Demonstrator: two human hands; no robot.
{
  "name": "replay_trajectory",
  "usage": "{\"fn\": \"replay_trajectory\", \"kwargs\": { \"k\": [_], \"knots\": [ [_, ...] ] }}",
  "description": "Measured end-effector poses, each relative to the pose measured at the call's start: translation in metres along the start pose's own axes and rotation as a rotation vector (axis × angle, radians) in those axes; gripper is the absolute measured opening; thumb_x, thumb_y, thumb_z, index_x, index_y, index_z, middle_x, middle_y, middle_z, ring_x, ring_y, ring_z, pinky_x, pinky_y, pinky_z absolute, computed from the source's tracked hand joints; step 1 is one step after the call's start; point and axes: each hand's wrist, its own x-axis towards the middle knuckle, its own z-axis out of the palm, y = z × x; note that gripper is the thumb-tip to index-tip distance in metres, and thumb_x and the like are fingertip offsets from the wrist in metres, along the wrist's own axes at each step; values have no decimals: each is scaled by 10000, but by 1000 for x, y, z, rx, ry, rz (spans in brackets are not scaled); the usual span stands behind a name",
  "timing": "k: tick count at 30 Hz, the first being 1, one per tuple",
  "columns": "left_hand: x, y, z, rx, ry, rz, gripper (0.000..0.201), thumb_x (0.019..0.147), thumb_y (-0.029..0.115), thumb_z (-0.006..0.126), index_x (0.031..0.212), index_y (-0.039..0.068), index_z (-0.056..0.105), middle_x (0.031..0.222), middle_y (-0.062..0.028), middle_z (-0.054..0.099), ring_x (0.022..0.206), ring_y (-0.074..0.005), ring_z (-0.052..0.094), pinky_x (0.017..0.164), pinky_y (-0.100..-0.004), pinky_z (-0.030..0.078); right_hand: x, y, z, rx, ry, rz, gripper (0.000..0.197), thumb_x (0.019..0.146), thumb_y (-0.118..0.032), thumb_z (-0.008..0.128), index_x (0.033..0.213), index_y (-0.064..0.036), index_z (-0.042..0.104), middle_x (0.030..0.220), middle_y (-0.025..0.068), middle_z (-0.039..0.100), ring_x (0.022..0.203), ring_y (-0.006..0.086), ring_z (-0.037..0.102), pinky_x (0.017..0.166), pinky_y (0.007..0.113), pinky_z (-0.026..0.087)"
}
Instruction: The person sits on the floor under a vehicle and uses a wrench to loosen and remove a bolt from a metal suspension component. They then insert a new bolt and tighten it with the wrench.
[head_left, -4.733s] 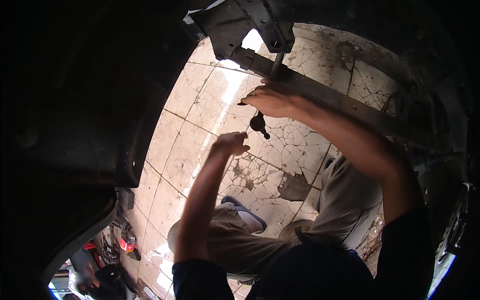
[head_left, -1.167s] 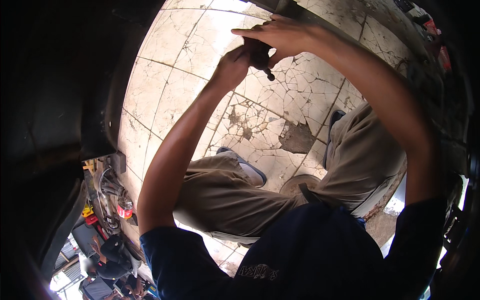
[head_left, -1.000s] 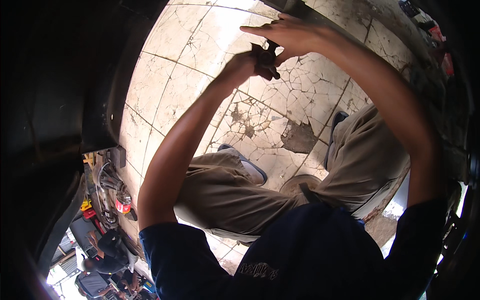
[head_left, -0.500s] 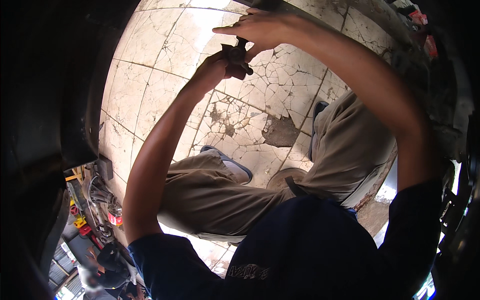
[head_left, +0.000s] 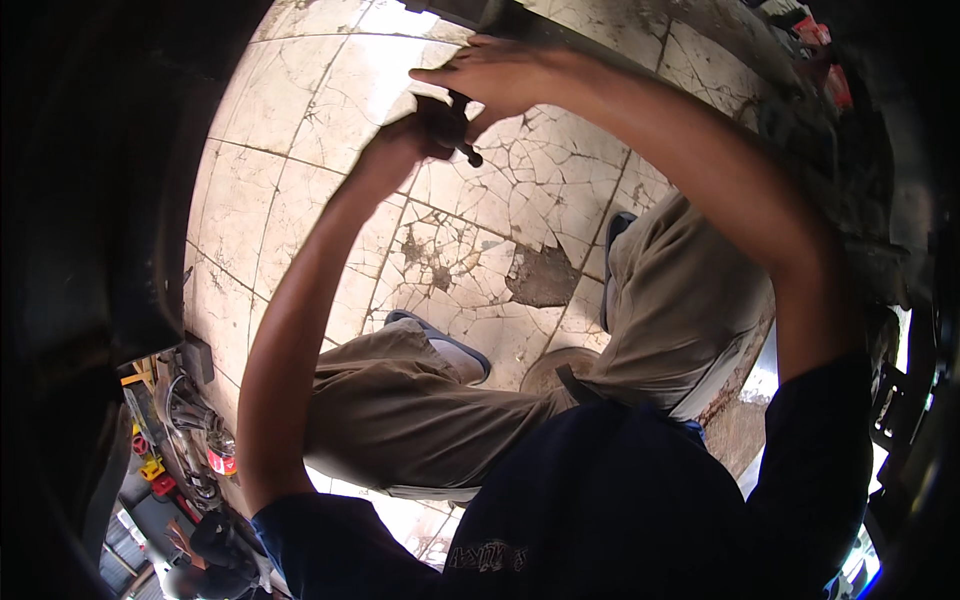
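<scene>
Floor: cracked pale tiles (head_left: 300, 190), one patch broken out; dark vehicle underside all round.
Change: both hands have climbed toward the upper edge since a second ago; the work looks to be moving higher on the frame.
Left hand (head_left: 405, 140): fingers wrapped round a small dark tool (head_left: 455, 125).
Right hand (head_left: 495, 75): fingers closed over the tool's top, just below a dark bar (head_left: 520, 22).
Containers: a tray of red and yellow tools (head_left: 165, 440) at lower left, contents too small to sort.
</scene>
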Motion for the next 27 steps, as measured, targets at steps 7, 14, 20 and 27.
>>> {"fn": "replay_trajectory", "kwargs": {
  "k": [7,14,20,27],
  "knots": [
    [-3,14,-3,-250,232,-236,344,943,101,380,1197,17,596,1076,-123,661,1009,-207,653,892,-362,520,-4,3,2,25,29,-19,1061,665,-449,843,1487,-60,297,1066,101,648,1074,261,594,1006,393,394],
    [0,30,24,-116,257,-319,294,923,80,387,1079,21,629,828,-76,661,748,-118,601,707,-272,477,-12,14,9,-14,52,19,1088,656,-487,839,1471,-8,303,1113,155,610,1146,276,556,1009,402,389],
    [-4,-37,7,-16,98,-266,281,908,118,412,1023,33,655,791,-72,688,765,-142,649,762,-294,495,-7,1,-4,32,-5,16,1065,674,-471,833,1463,12,306,1287,223,561,1275,299,487,1108,407,314],
    [2,-3,1,-483,144,-231,217,960,83,467,1076,-40,603,858,-129,682,757,-220,684,683,-327,568,-6,2,-5,50,-24,28,1070,660,-472,840,1456,18,320,1225,198,596,1225,296,524,1096,404,321]
  ]
}}
